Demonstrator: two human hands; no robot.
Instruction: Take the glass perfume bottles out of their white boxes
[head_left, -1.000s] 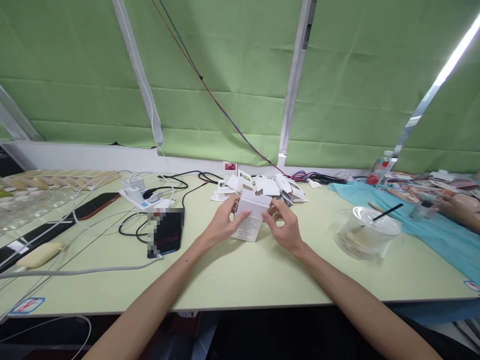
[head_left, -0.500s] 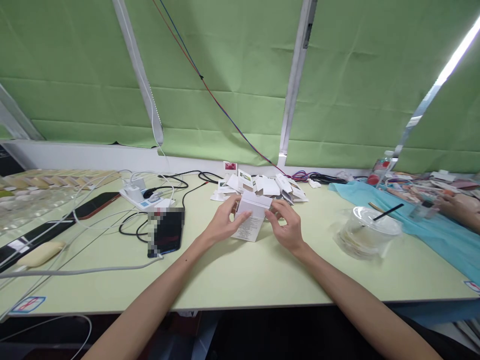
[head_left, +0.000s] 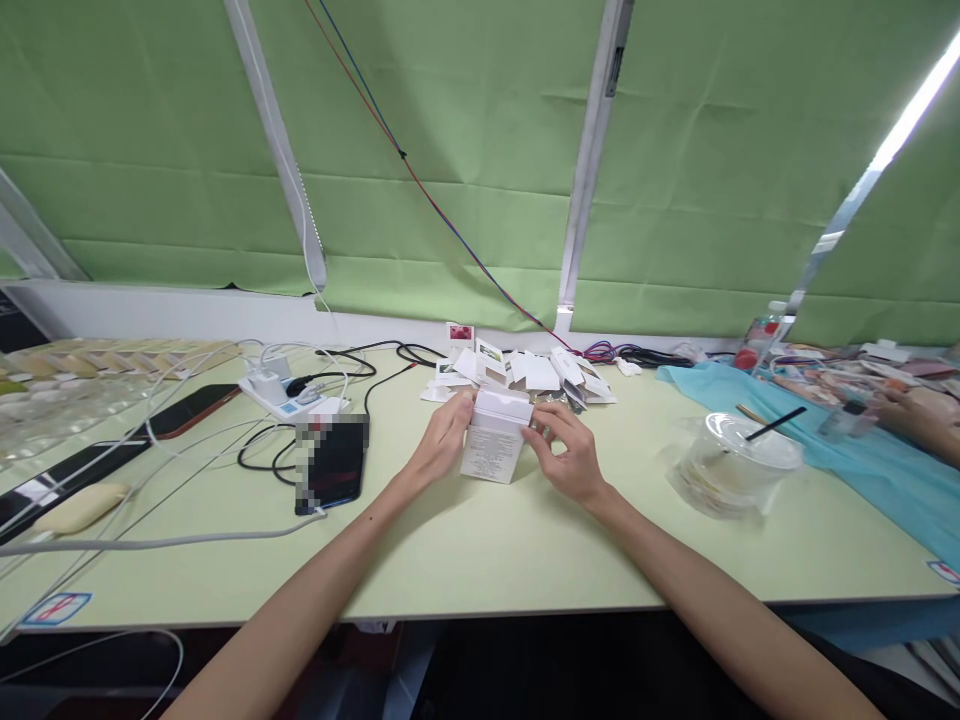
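Note:
A small white cardboard box (head_left: 492, 452) with fine print on its near face stands at the table's middle, its upper flap raised. My left hand (head_left: 445, 436) grips its left side, thumb near the top edge. On the opposite side, my right hand (head_left: 564, 450) holds the box by its upper right edge, with the fingers curled behind. Just beyond lies a heap of white cartons (head_left: 536, 372), some with green pictures on them. The far side of the held box is hidden.
To the left lie a phone (head_left: 341, 462), a power strip (head_left: 296, 402) with plugs and many loose cables. A lidded plastic cup (head_left: 739, 465) with a black straw stands right, beside a blue cloth (head_left: 855, 490). Another person's hand (head_left: 919, 410) is at the far right.
My left thumb has moved off the box's front up to its left edge. The top flap is tipped slightly back, and more of the printed face shows.

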